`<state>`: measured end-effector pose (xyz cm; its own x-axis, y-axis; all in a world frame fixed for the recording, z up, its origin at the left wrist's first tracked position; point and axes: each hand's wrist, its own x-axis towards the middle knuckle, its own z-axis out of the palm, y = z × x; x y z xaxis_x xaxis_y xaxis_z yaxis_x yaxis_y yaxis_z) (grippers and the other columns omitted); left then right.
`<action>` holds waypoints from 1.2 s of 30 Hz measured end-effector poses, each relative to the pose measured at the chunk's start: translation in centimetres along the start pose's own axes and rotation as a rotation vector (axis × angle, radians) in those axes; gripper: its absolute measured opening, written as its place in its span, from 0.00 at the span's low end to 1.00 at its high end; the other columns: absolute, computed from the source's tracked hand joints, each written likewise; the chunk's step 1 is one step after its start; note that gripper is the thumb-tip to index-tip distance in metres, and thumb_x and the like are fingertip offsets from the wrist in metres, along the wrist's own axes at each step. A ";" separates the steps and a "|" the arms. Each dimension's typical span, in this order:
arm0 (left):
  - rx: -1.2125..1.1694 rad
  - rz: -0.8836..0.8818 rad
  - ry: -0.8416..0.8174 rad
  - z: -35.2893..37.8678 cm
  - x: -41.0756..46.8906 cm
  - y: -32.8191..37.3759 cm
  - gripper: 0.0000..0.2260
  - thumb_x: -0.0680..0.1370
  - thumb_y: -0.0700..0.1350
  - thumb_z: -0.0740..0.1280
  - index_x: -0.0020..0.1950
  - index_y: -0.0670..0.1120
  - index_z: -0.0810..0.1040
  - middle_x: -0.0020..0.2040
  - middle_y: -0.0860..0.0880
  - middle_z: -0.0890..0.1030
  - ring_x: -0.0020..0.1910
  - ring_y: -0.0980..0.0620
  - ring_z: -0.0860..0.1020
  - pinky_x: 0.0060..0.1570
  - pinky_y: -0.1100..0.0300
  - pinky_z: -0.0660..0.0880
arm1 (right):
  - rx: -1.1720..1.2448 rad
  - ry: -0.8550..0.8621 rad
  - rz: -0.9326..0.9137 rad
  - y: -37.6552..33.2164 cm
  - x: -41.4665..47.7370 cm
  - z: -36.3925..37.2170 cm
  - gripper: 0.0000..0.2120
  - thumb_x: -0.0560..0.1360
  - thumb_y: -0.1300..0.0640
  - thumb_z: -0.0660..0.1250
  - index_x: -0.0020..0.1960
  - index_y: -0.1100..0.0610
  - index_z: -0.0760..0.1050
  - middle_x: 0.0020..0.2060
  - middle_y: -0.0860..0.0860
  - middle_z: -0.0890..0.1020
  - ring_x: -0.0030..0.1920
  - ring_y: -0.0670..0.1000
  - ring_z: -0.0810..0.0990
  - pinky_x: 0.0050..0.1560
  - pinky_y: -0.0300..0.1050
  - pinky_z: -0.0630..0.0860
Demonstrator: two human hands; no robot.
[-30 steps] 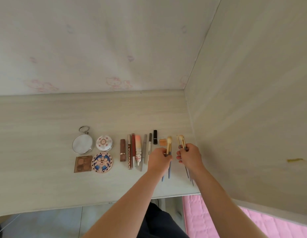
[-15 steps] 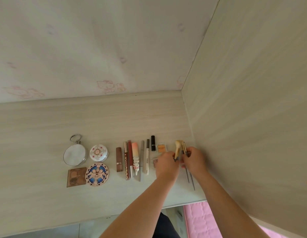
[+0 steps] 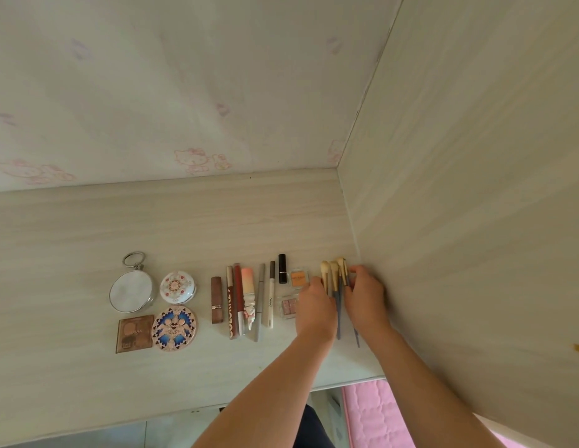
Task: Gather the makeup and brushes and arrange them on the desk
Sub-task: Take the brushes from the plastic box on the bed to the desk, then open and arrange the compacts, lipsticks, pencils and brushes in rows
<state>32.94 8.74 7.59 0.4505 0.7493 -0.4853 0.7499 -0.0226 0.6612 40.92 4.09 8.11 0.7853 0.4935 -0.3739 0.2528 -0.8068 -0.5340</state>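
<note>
Makeup brushes (image 3: 335, 279) sat in 1 tight bundle at the right end of the row on the desk (image 3: 87, 240), just beside the side panel (image 3: 475, 221). Pale bristle heads pointed at the wall, and the blue-grey handles ran back toward the desk's front edge. At least 3 heads showed; exact count unclear. Left hand (image 3: 315, 307) was curled round the bundle's left side and right hand (image 3: 365, 299) pinched the right-side brushes near the ferrules, so both gripped brushes and neither was free. Handling call: light, stiff, thin handles that likely roll and splay, plus soft bristles that deform. Best taken at the ferrule or upper handle, never the heads, and squared up by pressing from both sides. Just left of them lay an orange eyeshadow pan (image 3: 298, 277) and a pink glitter pan (image 3: 289, 306), the latter partly behind the left hand, with a black lipstick (image 3: 282, 268) next over. Further left was a row of pencils and tubes, including a white pen (image 3: 270, 299) and a brown lipstick (image 3: 217, 299). At the far left were 2 round compacts (image 3: 177, 286), a square palette (image 3: 134, 333) and a ring-handled mirror (image 3: 131, 291). Task looked near done.
</note>
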 end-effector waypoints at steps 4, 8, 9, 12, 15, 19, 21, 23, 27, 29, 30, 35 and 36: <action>0.003 0.008 -0.005 0.1 -0.1 -0.1 0.05 0.78 0.38 0.60 0.50 0.44 0.74 0.47 0.46 0.77 0.44 0.48 0.76 0.41 0.54 0.75 | -0.209 0.024 -0.106 0.1 -0.2 -0.2 0.11 0.78 0.65 0.56 0.57 0.60 0.72 0.51 0.58 0.78 0.52 0.58 0.77 0.47 0.45 0.71; 0.017 0.032 -0.006 -0.1 -0.1 -0.1 0.06 0.78 0.37 0.60 0.52 0.42 0.74 0.50 0.44 0.76 0.46 0.47 0.76 0.43 0.56 0.74 | -0.242 0.036 -0.137 0.0 -0.4 -0.4 0.13 0.77 0.66 0.57 0.61 0.61 0.71 0.54 0.59 0.77 0.54 0.59 0.77 0.54 0.50 0.74; 0.023 0.044 -0.004 -0.1 -0.2 -0.1 0.06 0.78 0.37 0.60 0.53 0.42 0.74 0.51 0.44 0.76 0.46 0.48 0.76 0.43 0.57 0.73 | -0.224 0.035 -0.130 0.0 -0.5 -0.5 0.13 0.77 0.66 0.57 0.61 0.61 0.71 0.54 0.59 0.77 0.54 0.59 0.77 0.54 0.50 0.74; 0.020 0.071 0.005 -0.3 -0.4 -0.2 0.06 0.78 0.37 0.60 0.53 0.41 0.75 0.52 0.45 0.75 0.46 0.48 0.75 0.44 0.58 0.73 | -0.212 0.000 -0.119 0.1 -0.7 -0.5 0.13 0.77 0.66 0.57 0.59 0.61 0.72 0.53 0.58 0.78 0.53 0.58 0.77 0.52 0.49 0.74; 0.019 0.089 0.012 -0.7 -0.7 -0.4 0.05 0.78 0.37 0.60 0.50 0.41 0.76 0.50 0.46 0.75 0.42 0.51 0.73 0.42 0.60 0.71 | -0.225 -0.045 -0.128 0.6 -1.1 -0.6 0.10 0.76 0.65 0.58 0.55 0.60 0.73 0.51 0.58 0.79 0.52 0.59 0.77 0.48 0.47 0.73; 0.052 0.123 0.011 -1.4 -1.3 -0.9 0.06 0.78 0.36 0.60 0.44 0.44 0.74 0.41 0.49 0.73 0.39 0.51 0.73 0.36 0.64 0.66 | -0.251 -0.077 -0.145 0.9 -2.0 -1.0 0.09 0.76 0.62 0.61 0.55 0.60 0.73 0.50 0.57 0.79 0.51 0.59 0.77 0.48 0.47 0.73; 0.069 0.136 0.014 -1.6 -1.6 -1.2 0.09 0.78 0.37 0.60 0.39 0.46 0.70 0.37 0.50 0.72 0.36 0.51 0.73 0.33 0.64 0.66 | -0.264 -0.082 -0.153 0.9 -2.5 -1.2 0.08 0.77 0.61 0.60 0.55 0.60 0.73 0.50 0.57 0.79 0.51 0.59 0.77 0.48 0.48 0.74; 0.082 0.143 0.018 -1.9 -2.0 -1.5 0.11 0.78 0.37 0.60 0.36 0.47 0.68 0.34 0.50 0.71 0.34 0.51 0.72 0.32 0.61 0.69 | -0.278 -0.080 -0.170 1.0 -2.9 -1.3 0.09 0.77 0.60 0.59 0.56 0.60 0.73 0.51 0.58 0.79 0.51 0.59 0.77 0.48 0.48 0.73; 0.089 0.184 0.012 -3.1 -2.7 -2.2 0.08 0.78 0.39 0.60 0.50 0.44 0.79 0.41 0.48 0.81 0.41 0.51 0.80 0.44 0.57 0.79 | -0.338 -0.093 -0.240 0.7 -4.1 -1.8 0.11 0.78 0.60 0.58 0.59 0.60 0.71 0.53 0.56 0.77 0.52 0.57 0.76 0.47 0.47 0.72; 0.094 0.223 0.030 -4.1 -3.5 -2.3 0.11 0.79 0.41 0.60 0.58 0.46 0.79 0.47 0.48 0.83 0.45 0.51 0.81 0.47 0.57 0.80 | -0.341 -0.114 -0.289 0.4 -4.9 -1.8 0.13 0.79 0.60 0.57 0.62 0.59 0.70 0.55 0.56 0.75 0.53 0.56 0.75 0.48 0.47 0.72; 0.112 0.254 0.049 -4.7 -3.9 -2.4 0.13 0.79 0.41 0.60 0.61 0.47 0.78 0.49 0.48 0.83 0.47 0.51 0.81 0.49 0.56 0.79 | -0.343 -0.124 -0.307 0.3 -5.3 -1.7 0.14 0.79 0.59 0.56 0.64 0.59 0.69 0.56 0.56 0.75 0.54 0.55 0.74 0.48 0.46 0.72; 0.245 0.447 0.212 -8.1 -5.7 -3.8 0.14 0.80 0.42 0.60 0.63 0.47 0.76 0.47 0.48 0.82 0.49 0.50 0.78 0.47 0.57 0.77 | -0.407 -0.152 -0.401 -0.9 -6.8 -0.9 0.16 0.80 0.57 0.56 0.66 0.58 0.67 0.60 0.56 0.74 0.59 0.55 0.72 0.53 0.45 0.71; 0.277 0.467 0.251 -8.8 -6.0 -4.3 0.14 0.79 0.42 0.60 0.64 0.46 0.76 0.48 0.49 0.82 0.52 0.50 0.77 0.49 0.57 0.76 | -0.407 -0.155 -0.422 -1.4 -7.1 -0.7 0.17 0.80 0.57 0.56 0.68 0.58 0.66 0.62 0.55 0.73 0.61 0.54 0.71 0.55 0.45 0.71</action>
<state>22.74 10.22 12.70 0.6603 0.7510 -0.0071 0.6135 -0.5338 0.5820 35.36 1.49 12.00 0.4868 0.8146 -0.3153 0.7441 -0.5758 -0.3389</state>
